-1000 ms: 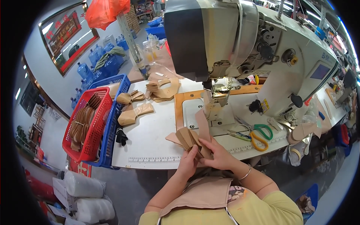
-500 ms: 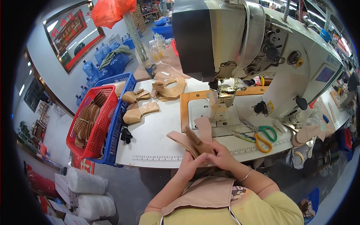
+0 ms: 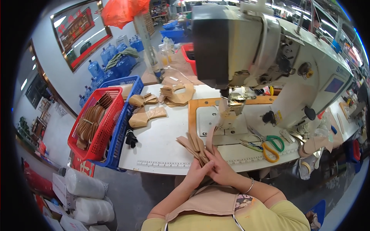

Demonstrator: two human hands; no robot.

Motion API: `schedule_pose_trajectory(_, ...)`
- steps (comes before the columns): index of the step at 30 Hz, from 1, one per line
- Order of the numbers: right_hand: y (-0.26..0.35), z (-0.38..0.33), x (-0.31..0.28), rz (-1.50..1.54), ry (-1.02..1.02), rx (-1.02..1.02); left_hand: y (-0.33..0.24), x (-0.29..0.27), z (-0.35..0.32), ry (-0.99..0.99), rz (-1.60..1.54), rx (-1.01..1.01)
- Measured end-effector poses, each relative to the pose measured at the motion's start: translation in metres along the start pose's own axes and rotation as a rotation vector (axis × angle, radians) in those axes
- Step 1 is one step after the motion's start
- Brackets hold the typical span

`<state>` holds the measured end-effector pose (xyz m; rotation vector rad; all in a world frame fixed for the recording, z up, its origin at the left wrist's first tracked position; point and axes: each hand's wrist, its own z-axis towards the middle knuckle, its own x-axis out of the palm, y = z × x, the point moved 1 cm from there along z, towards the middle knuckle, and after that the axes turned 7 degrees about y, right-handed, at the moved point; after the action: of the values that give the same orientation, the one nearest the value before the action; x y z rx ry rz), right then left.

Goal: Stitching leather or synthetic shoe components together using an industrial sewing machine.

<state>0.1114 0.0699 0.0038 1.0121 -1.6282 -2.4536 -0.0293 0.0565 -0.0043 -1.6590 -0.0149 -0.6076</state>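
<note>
My left hand [image 3: 197, 174] is closed on a bundle of flat tan cut pieces [image 3: 195, 147], whose ends fan out upward, away from me. Fingers of my right hand [image 3: 221, 167] press against the same bundle from the right. A pinkish-beige strip [image 3: 210, 138] stands up at that side, its lower end at my right fingers. Whether the strip is part of the bundle I cannot tell. Both hands are at the table's front edge, just in front of the sewing machine [image 3: 231, 90]. The lower ends of the pieces are hidden by my fingers.
Right of my hands lie orange-and-green-handled scissors [image 3: 271, 144] and small snips [image 3: 251, 144]. Bundles of tan pieces [image 3: 147, 116] are on the left tabletop, beside a black object [image 3: 131, 138]. A red basket [image 3: 104, 138] of pieces rests in a blue basket [image 3: 120, 135] at the left edge.
The bundle has turned more upright and its pieces have spread into a fan. The pinkish strip now appears narrow, seen nearly edge-on. My right fingers have moved up along the pieces.
</note>
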Motion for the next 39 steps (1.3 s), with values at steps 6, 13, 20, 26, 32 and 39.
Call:
schedule_pose_trajectory(6, 0.015, 0.010, 0.005, -0.248, 0.036, -0.138, -0.003, -0.004, -0.007, 0.071, 0.169, -0.032)
schedule_pose_trajectory(13, 0.010, 0.052, 0.006, 0.384, 0.161, 0.118, -0.017, -0.027, -0.017, -0.061, -0.001, 0.155)
schedule_pose_trajectory(20, 0.029, 0.073, 0.035, 0.493, 0.236, 0.027, -0.020, -0.071, -0.016, -0.317, -0.452, 0.253)
schedule_pose_trajectory(26, -0.001, 0.029, 0.014, 0.076, 0.135, 0.059, -0.076, -0.116, 0.003, -0.275, -0.045, 0.366)
schedule_pose_trajectory(32, -0.027, -0.035, -0.052, 0.028, -0.261, 0.213, -0.095, -0.180, 0.016, -0.353, -0.035, 0.282)
schedule_pose_trajectory(39, -0.042, -0.089, -0.124, -0.556, -0.683, 0.349, -0.073, -0.167, 0.012, -0.254, -0.433, 0.285)
